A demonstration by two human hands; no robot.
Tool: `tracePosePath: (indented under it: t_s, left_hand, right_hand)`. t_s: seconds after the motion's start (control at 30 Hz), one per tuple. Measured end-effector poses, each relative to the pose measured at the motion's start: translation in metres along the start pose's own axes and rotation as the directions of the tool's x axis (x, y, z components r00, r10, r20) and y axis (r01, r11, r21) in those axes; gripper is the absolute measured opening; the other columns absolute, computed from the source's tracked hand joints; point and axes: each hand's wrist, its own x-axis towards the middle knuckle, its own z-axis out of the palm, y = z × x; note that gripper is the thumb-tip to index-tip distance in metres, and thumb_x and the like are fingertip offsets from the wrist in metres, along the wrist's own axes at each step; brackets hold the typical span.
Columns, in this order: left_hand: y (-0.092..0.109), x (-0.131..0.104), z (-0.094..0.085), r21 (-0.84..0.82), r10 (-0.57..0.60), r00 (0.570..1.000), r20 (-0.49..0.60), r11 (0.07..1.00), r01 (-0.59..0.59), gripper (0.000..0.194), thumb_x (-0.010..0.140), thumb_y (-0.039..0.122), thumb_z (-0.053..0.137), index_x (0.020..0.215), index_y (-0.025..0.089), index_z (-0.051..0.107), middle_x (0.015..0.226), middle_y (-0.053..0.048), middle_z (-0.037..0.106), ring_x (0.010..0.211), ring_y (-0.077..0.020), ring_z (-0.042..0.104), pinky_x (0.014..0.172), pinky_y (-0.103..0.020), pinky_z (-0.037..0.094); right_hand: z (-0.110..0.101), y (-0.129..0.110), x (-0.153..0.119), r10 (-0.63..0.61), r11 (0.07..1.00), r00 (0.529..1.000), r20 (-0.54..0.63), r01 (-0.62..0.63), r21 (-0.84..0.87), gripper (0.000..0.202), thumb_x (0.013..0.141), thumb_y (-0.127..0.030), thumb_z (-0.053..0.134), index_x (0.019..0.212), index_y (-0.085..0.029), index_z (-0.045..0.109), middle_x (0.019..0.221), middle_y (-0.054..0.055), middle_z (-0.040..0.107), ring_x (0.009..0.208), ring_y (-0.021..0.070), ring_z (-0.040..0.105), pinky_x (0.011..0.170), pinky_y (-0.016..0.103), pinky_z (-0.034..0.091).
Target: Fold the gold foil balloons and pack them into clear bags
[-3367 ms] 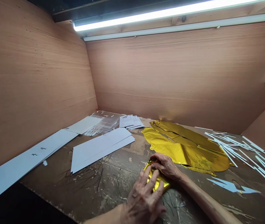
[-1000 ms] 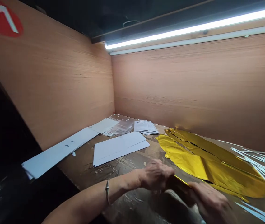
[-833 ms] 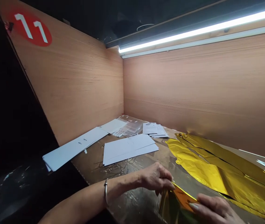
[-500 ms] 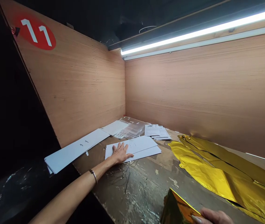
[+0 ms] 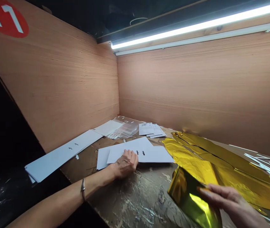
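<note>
Plainly glossy and creased, a folded gold foil packet (image 5: 192,196) is at lower right of the frame, its bottom cut off, pinched by the right hand (image 5: 230,196). At centre, the left hand (image 5: 126,163) curls over a flat, slotted white card (image 5: 160,154); its thumb is hidden, so I cannot tell whether it grips. Scuffs roughen the brown desk (image 5: 146,196).

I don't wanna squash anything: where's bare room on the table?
Mostly the front of the table, between the left hand and the folded gold foil in the right hand. A smaller gap lies between the long white cards and the shorter cards. The back is crowded with papers, the right with gold sheets and white sticks.
</note>
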Motion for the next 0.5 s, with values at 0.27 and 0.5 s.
tracePosePath:
  t_s: [0.27, 0.5]
  left_hand:
    - [0.032, -0.025, -0.008, 0.295, 0.363, 0.892, -0.269, 0.913, -0.283, 0.030, 0.082, 0.009, 0.030, 0.105, 0.004, 0.049, 0.103, -0.022, 0.056, 0.102, -0.0324, 0.049, 0.081, -0.052, 0.038]
    - [0.015, -0.053, -0.003, 0.019, 0.126, 0.801, -0.586, 0.990, -0.142, 0.027, 0.080, 0.007, 0.042, 0.104, 0.015, 0.053, 0.120, -0.012, 0.050, 0.120, -0.0315, 0.032, 0.095, -0.061, 0.017]
  right_hand:
    - [0.003, 0.002, 0.066, 0.152, 0.988, 0.986, 0.074, -0.154, 0.018, 0.037, 0.064, -0.048, 0.054, 0.050, -0.018, 0.039, 0.043, -0.008, 0.030, 0.039, 0.0051, 0.023, 0.039, 0.020, 0.017]
    - [0.037, 0.016, 0.091, 0.222, 0.964, 0.967, 0.124, -0.199, -0.174, 0.029, 0.061, -0.036, 0.059, 0.045, -0.017, 0.044, 0.038, -0.005, 0.038, 0.034, 0.0053, 0.032, 0.034, 0.019, 0.018]
